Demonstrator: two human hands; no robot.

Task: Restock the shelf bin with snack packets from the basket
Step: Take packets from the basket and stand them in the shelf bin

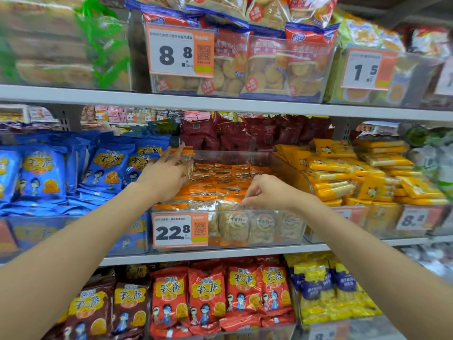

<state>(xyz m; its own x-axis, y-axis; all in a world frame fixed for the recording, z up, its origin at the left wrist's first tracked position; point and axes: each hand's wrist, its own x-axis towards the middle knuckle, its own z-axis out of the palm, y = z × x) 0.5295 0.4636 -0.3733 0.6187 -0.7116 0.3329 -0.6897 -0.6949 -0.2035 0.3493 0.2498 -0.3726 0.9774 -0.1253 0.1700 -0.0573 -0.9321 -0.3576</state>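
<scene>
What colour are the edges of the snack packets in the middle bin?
Orange edges on the clear snack packets, best seen in the head view.

Bright, even shop light falls from above and leaves no hard shadows. Only a soft dim band sits under each shelf edge [220, 104], and the far row behind the bins looks dimmer. The middle is sharpest: the 22.8 price tag [180, 229] reads clean. White glare streaks the back wall of the clear bin [235, 155] and glints on the orange snack packets [220, 177]. At the far left the green packets [103, 45] smear with motion blur. On the right the 1.5 price tag [365, 69] and the goods beyond it are soft too. The wide lens bows the shelf lines and stretches the near forearms [73, 241] at the bottom corners.
</scene>
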